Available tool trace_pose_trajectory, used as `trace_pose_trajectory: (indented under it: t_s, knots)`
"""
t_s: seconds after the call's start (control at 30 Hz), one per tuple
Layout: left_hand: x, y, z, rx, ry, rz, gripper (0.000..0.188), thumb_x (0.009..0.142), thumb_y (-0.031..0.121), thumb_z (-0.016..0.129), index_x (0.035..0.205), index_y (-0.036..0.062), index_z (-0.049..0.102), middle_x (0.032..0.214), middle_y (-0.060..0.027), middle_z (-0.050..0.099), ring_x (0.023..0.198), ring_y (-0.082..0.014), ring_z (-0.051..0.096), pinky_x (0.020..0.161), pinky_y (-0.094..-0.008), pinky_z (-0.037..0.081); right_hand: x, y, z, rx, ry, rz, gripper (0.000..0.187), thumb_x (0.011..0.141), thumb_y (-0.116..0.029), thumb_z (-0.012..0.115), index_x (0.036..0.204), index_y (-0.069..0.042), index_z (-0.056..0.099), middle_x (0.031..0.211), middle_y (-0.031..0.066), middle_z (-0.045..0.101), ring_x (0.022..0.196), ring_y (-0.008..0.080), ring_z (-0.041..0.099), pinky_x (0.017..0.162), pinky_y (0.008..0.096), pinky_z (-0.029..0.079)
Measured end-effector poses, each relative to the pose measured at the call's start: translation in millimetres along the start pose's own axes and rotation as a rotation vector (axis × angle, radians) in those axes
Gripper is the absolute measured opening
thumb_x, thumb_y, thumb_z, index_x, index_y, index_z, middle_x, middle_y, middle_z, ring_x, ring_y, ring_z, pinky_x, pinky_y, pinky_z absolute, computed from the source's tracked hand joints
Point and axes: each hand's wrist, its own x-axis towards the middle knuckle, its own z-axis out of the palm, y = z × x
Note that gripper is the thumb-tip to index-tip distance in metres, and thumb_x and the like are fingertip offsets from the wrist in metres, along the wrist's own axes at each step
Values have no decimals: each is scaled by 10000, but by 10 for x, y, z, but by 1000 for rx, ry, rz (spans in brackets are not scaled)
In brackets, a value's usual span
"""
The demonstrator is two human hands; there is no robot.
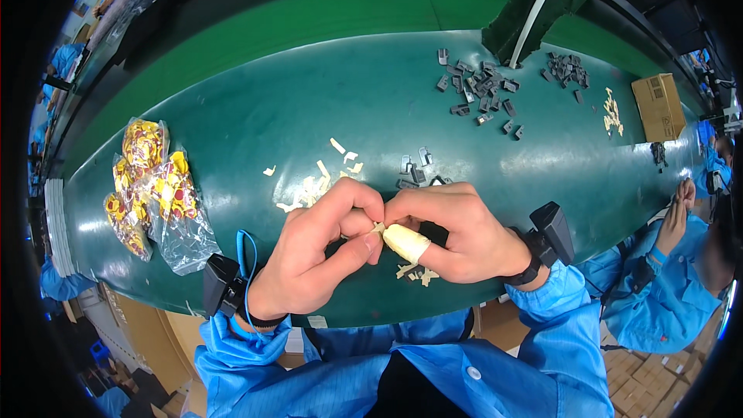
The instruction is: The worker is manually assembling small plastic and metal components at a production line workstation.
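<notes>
My left hand (pixel 321 244) and my right hand (pixel 453 232) meet fingertip to fingertip above the near middle of the table. Between the left thumb and forefinger a small pale strip (pixel 378 227) is pinched. The right fingers are closed right beside it; what they grip is hidden. A cream-yellow finger cot (pixel 406 242) covers the right thumb. Loose cream strips (pixel 311 189) lie just beyond my left hand, and several small dark plastic parts (pixel 418 174) beyond the right. Under the right hand more cream pieces (pixel 416 273) are partly covered.
The table (pixel 255 131) is green. Clear bags of yellow-and-red pieces (pixel 155 186) lie at left. Piles of dark parts (pixel 484 85) (pixel 567 70) sit at the far right, with cream strips (pixel 612 114) and a cardboard box (pixel 659 107). A green-wrapped post (pixel 534 11) rises behind. A co-worker's hands (pixel 677 217) are at right.
</notes>
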Motion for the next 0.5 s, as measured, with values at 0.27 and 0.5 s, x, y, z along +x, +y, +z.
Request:
trace_pose_trajectory:
  t_s: [0.27, 0.5]
  knots:
    - [54, -114, 105, 219, 310, 289, 197, 874, -28, 660, 1037, -18, 551, 750, -73, 648, 690, -111, 607, 626, -269, 475, -3, 42, 42, 77, 90, -29, 97, 820, -2, 625, 917, -1, 615, 673, 76, 576, 542, 179, 567, 509, 311, 425]
    - [87, -79, 125, 517, 317, 396, 81, 862, -60, 650, 937, -60, 619, 778, -138, 625, 656, -220, 619, 605, -311, 488, 1, 75, 35, 6, 165, -113, 124, 832, -9, 632, 956, 1, 629, 701, 83, 577, 579, 192, 559, 525, 322, 418]
